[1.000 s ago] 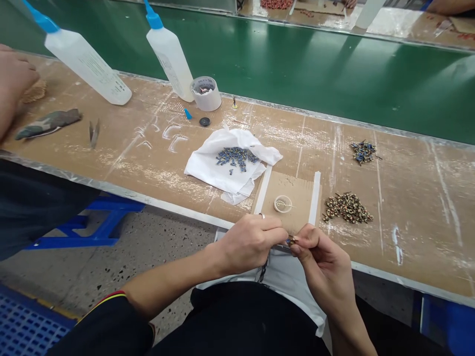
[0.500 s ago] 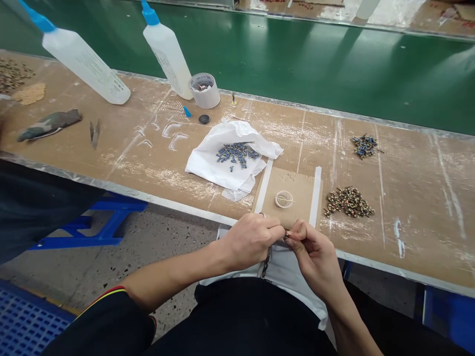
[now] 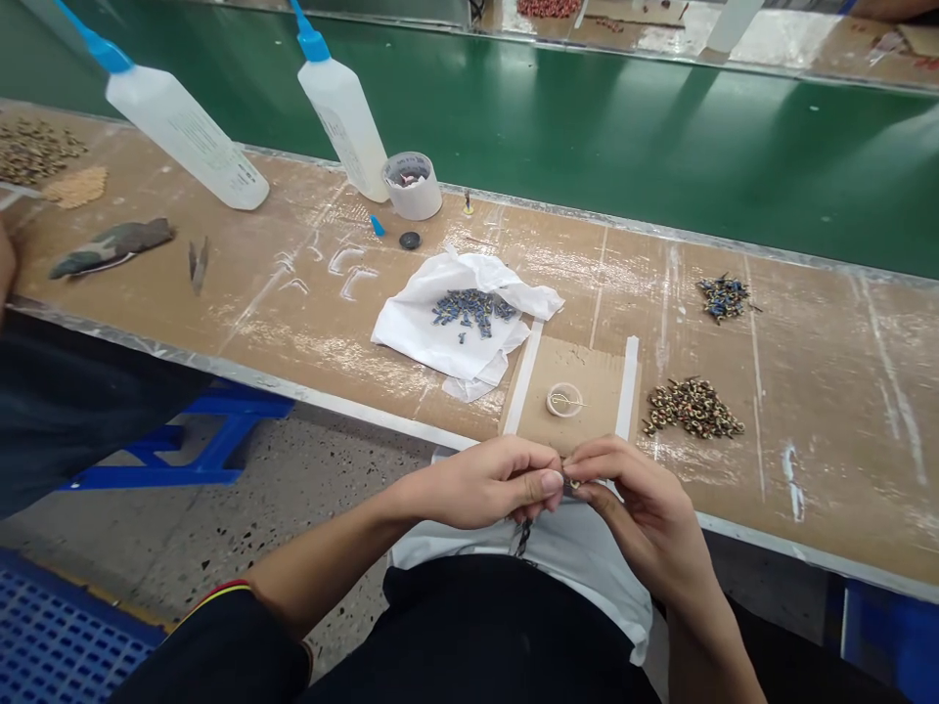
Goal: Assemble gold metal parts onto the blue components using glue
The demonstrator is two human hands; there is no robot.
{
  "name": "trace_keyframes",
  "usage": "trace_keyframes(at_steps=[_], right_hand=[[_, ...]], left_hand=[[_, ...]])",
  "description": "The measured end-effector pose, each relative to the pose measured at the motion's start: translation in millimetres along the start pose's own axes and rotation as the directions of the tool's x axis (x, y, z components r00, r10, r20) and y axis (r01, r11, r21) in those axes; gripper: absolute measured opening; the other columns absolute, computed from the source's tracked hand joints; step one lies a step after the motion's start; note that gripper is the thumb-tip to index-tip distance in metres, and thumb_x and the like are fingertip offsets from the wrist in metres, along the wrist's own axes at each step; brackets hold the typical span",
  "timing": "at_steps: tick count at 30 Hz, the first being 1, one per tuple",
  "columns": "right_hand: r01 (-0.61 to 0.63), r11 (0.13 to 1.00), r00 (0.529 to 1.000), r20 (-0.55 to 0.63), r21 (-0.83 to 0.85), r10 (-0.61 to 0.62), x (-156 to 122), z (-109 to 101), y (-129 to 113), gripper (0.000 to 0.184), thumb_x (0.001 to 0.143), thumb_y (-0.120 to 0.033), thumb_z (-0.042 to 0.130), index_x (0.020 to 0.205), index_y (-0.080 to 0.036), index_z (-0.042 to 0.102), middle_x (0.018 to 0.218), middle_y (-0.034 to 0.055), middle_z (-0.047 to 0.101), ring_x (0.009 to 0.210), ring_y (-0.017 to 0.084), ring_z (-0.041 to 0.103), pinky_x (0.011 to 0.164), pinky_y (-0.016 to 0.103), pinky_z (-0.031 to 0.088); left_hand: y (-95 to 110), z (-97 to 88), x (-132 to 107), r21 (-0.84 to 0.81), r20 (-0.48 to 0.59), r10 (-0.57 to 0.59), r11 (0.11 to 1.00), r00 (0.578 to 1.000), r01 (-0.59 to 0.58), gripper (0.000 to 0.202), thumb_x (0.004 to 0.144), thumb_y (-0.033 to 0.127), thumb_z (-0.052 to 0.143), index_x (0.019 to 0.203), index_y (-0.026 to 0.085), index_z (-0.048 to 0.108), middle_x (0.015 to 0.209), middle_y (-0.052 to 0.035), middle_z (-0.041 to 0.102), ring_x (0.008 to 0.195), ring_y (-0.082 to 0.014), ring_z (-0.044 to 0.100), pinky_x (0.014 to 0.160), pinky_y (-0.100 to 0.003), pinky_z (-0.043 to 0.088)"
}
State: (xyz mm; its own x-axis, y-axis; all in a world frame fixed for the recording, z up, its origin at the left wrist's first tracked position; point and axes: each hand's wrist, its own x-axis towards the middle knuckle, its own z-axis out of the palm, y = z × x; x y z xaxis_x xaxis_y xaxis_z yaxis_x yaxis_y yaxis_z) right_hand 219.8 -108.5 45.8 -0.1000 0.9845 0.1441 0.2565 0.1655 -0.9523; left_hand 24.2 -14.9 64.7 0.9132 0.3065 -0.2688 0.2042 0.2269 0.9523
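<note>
Small part (image 3: 573,483) mostly hidden between left hand (image 3: 499,481), right hand (image 3: 649,513); shape unclear.

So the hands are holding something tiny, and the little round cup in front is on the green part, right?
Not quite: the head view shows the little round cup on the brown cardboard. The left hand and right hand are indeed holding something tiny.
</note>
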Motion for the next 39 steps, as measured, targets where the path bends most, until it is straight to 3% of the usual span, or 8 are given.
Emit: trace_keyframes(at_steps=[3,6,10,14,23,31,35,39], right_hand=[[-0.033,0.998,0.998,-0.043,0.056,0.036,-2.5,1.3,3.5,0.017,0.090,-0.011,0.064,0.098,-0.026,0.068,0.091,0.0028,0.065,0.085,0.017,0.064,0.073,0.029,0.051],[-0.111,0.980,0.983,-0.130,0.163,0.133,-7.1,5.7,7.7,0.014,0.089,-0.013,0.065,0.095,-0.026,0.068,0.090,0.0024,0.064,0.083,0.016,0.063,0.070,0.027,0.052],[-0.162,0.943,0.947,-0.222,0.292,0.232,-8.9,11.8,7.9,0.009,0.089,-0.015,0.067,0.091,-0.024,0.067,0.090,0.0023,0.063,0.084,0.014,0.062,0.070,0.024,0.053],[-0.173,0.930,0.949,-0.199,0.324,0.246,-8.6,13.7,6.8,0.007,0.089,-0.016,0.067,0.089,-0.023,0.066,0.090,0.0021,0.059,0.084,0.014,0.059,0.071,0.024,0.051],[-0.181,0.947,0.969,-0.119,0.266,0.218,-8.8,12.1,4.8,0.012,0.091,-0.016,0.064,0.082,-0.022,0.061,0.085,0.0003,0.059,0.078,0.013,0.057,0.068,0.025,0.046],[-0.161,0.974,0.986,0.074,0.158,0.150,1.2,3.5,0.5,0.022,0.088,-0.009,0.065,0.075,-0.021,0.053,0.078,-0.0020,0.059,0.070,0.012,0.056,0.063,0.024,0.042],[-0.155,0.981,0.984,0.105,0.120,0.143,2.5,4.1,0.0,0.021,0.088,-0.008,0.065,0.075,-0.021,0.053,0.077,-0.0022,0.059,0.069,0.011,0.055,0.063,0.023,0.041],[-0.174,0.968,0.985,0.038,0.179,0.170,0.8,8.0,3.1,0.017,0.090,-0.012,0.065,0.077,-0.021,0.057,0.079,-0.0015,0.061,0.073,0.012,0.058,0.066,0.023,0.044]], left_hand=[[-0.4,2.2,1.0,-0.052,0.028,-0.019,0.998,0.999,0.020,0.034,0.102,0.039,0.040,0.083,0.014,0.053,0.068,0.0011,0.051,0.061,-0.0105,0.048,0.059,-0.022,0.043],[-1.3,7.6,1.6,0.193,-0.105,0.081,0.979,0.991,-0.060,0.030,0.102,0.036,0.041,0.088,0.014,0.055,0.071,0.0001,0.055,0.064,-0.0113,0.051,0.061,-0.022,0.042],[-7.1,17.2,4.5,0.585,-0.214,0.351,0.793,0.911,-0.168,0.025,0.101,0.026,0.042,0.088,0.013,0.058,0.079,-0.0032,0.059,0.071,-0.0141,0.054,0.065,-0.025,0.041],[-13.4,22.4,8.2,0.730,-0.250,0.457,0.668,0.854,-0.143,0.027,0.102,0.024,0.039,0.085,0.014,0.057,0.076,-0.0027,0.057,0.066,-0.0135,0.051,0.061,-0.024,0.040],[-16.6,17.0,9.0,0.842,-0.163,0.531,0.515,0.831,-0.164,0.025,0.094,0.010,0.040,0.078,0.016,0.058,0.071,-0.0016,0.064,0.063,-0.0132,0.056,0.058,-0.024,0.039],[-22.1,12.2,7.0,0.876,-0.065,0.546,0.431,0.835,-0.214,0.025,0.089,0.006,0.040,0.072,0.017,0.053,0.065,0.0001,0.060,0.055,-0.0120,0.050,0.052,-0.024,0.033],[-25.0,14.0,4.8,0.877,-0.069,0.554,0.429,0.829,-0.214,0.024,0.088,0.005,0.040,0.071,0.018,0.052,0.062,0.0006,0.058,0.053,-0.0127,0.049,0.050,-0.026,0.032],[-23.8,13.0,3.8,0.847,-0.110,0.511,0.497,0.852,-0.188,0.022,0.091,0.009,0.041,0.075,0.017,0.053,0.067,-0.0003,0.061,0.057,-0.0130,0.052,0.052,-0.025,0.034]])
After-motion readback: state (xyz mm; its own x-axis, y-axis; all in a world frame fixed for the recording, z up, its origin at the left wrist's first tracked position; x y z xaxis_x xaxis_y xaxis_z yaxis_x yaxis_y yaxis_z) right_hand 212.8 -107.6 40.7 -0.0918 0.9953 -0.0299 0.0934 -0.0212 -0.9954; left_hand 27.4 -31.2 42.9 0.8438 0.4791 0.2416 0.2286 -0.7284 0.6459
